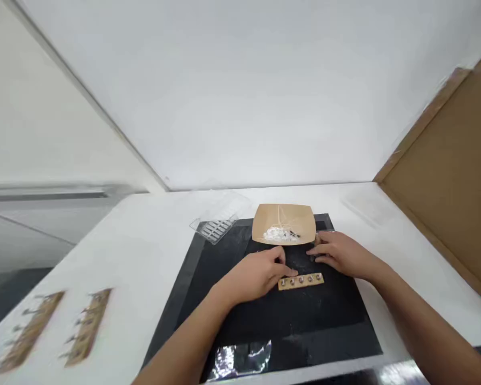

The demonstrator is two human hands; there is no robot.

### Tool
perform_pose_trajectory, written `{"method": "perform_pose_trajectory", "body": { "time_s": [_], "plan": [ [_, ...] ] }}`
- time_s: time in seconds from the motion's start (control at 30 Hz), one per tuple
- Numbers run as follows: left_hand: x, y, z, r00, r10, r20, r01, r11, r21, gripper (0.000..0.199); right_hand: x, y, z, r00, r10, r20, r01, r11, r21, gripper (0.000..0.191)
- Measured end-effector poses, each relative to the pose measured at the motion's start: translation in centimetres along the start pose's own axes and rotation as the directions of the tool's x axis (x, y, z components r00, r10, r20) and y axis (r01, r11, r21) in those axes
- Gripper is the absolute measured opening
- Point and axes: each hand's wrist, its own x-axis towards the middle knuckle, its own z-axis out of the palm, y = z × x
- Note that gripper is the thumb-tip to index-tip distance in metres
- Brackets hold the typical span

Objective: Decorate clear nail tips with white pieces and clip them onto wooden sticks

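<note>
A short wooden strip (pixel 301 281) with a row of several small metal pieces lies on the black mat. My left hand (pixel 262 272) is at its left end, thumb and index finger apart, the fingertip close to the strip's upper edge. To the right, my right hand (pixel 334 251) rests over the mat beside the cardboard tray (pixel 284 213), its fingers spread around a small dark thing too small to name. White and dark bits lie in that tray.
Two wooden strips, one (pixel 32 332) at the far left and another (pixel 88 327) nearer, carry metal pins on the white table (pixel 144 256). A clear plastic tray (pixel 216 230) overlaps the mat's upper left corner. A cardboard wall (pixel 452 171) stands at the right.
</note>
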Motion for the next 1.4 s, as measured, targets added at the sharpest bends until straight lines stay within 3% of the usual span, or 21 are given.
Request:
{"method": "perform_pose_trajectory", "body": {
  "time_s": [0.13,0.27,0.47,0.57,0.63,0.7,0.77,0.8,0.87,0.93,1.03,1.27,1.4],
  "plan": [
    [-0.1,0.2,-0.3,0.999,-0.032,0.006,0.031,0.999,0.038,0.033,0.3,-0.3,0.8,0.997,0.028,-0.065,-0.030,0.999,-0.037,0.015],
    [0.0,-0.1,0.0,0.997,-0.055,-0.055,0.058,0.997,0.058,0.030,0.5,-0.4,1.6,0.995,0.032,-0.098,-0.041,0.995,-0.092,0.013],
    [0.0,-0.2,0.0,0.991,0.043,-0.129,-0.024,0.989,0.148,0.026,0.1,-0.8,1.2,0.990,-0.027,-0.135,0.017,0.997,-0.071,0.015],
    [-0.2,-0.1,-0.8,0.962,0.013,-0.274,0.043,0.980,0.195,0.025,-0.2,-1.2,0.3,0.987,0.020,-0.161,-0.018,1.000,0.018,0.014],
    [-0.2,-0.1,-1.4,0.879,-0.174,-0.443,0.279,0.943,0.183,0.021,-0.4,-1.6,-0.4,0.983,0.058,-0.173,-0.045,0.996,0.078,0.013],
    [-0.3,-0.2,-2.1,0.723,-0.416,-0.551,0.575,0.805,0.147,0.019,-0.4,-1.9,-0.9,0.978,0.081,-0.191,-0.058,0.990,0.126,0.011],
    [-0.4,-0.3,-2.5,0.575,-0.606,-0.550,0.779,0.611,0.141,0.022,-0.3,-2.2,-1.2,0.972,0.084,-0.220,-0.050,0.986,0.157,0.010],
    [-0.4,-0.4,-2.6,0.523,-0.674,-0.521,0.834,0.532,0.149,0.025,-0.3,-2.3,-1.2,0.968,0.080,-0.236,-0.041,0.985,0.168,0.009],
    [-0.4,-0.5,-2.7,0.460,-0.772,-0.439,0.885,0.436,0.162,0.031,-0.2,-2.3,-1.1,0.962,0.072,-0.264,-0.023,0.982,0.187,0.008],
    [-0.4,-0.4,-2.7,0.452,-0.823,-0.344,0.892,0.416,0.175,0.039,-0.1,-2.3,-0.8,0.953,0.069,-0.295,-0.009,0.980,0.200,0.008],
    [-0.4,-0.3,-2.7,0.475,-0.845,-0.247,0.879,0.438,0.191,0.044,0.0,-2.2,-0.3,0.927,0.075,-0.366,-0.003,0.981,0.194,0.007],
    [-1.5,-1.7,-3.5,0.563,-0.796,-0.225,0.826,0.527,0.202,0.031,0.1,-1.9,0.5,0.847,0.075,-0.526,0.015,0.986,0.165,0.005],
    [-1.9,-2.7,-4.0,0.536,-0.819,-0.203,0.844,0.521,0.128,0.024,0.2,-2.1,0.5,0.853,0.060,-0.518,0.022,0.988,0.152,0.009]
  ]
}}
